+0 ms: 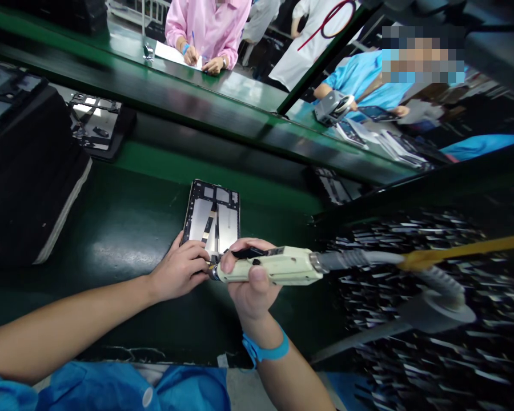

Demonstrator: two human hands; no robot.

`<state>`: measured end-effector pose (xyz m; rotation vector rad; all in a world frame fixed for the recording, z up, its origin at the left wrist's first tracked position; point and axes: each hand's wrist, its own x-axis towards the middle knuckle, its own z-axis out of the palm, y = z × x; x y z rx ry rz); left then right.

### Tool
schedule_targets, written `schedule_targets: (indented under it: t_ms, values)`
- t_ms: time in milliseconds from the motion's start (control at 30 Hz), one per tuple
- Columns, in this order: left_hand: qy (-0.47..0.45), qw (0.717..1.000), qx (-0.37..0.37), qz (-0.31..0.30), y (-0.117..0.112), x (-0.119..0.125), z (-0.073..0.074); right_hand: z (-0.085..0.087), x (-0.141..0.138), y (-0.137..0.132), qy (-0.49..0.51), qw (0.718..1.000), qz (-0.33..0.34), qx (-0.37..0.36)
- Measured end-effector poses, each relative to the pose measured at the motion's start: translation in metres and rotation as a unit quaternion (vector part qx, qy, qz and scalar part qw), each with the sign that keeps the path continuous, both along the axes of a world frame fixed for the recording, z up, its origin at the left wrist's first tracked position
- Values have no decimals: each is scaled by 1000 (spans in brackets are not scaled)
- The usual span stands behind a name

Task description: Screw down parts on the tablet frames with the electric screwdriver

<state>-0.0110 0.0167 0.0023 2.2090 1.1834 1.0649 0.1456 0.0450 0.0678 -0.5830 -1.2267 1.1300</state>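
Observation:
An opened tablet (228,223) lies on the green bench, its silver metal inner plate, black frame and a dark flat cable showing. My left hand (175,274) is closed over its near left corner, fingers bent on the near edge. In my right hand (257,291) is a cream electric screwdriver (289,267), held almost level with its nose pointing left. That nose meets the fingertips of my left hand at the tablet's near edge. The bit's tip is hidden there. A blue wrist strap (269,348) circles my right wrist.
Stacked tablet parts in black (34,182) stand at left, with another opened tablet (96,123) behind. The screwdriver's cable (381,258) runs right past a grey stand arm (364,339). A green shelf (240,120) crosses ahead; beyond it, a person in pink writes and another in blue handles a device.

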Motion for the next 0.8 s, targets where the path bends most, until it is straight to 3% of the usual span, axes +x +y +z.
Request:
schedule_targets:
  t_ms: [800]
  values:
    - [6,999,-31,-6,-1,-1,-1,3,1,1,-15,1000,-25,0]
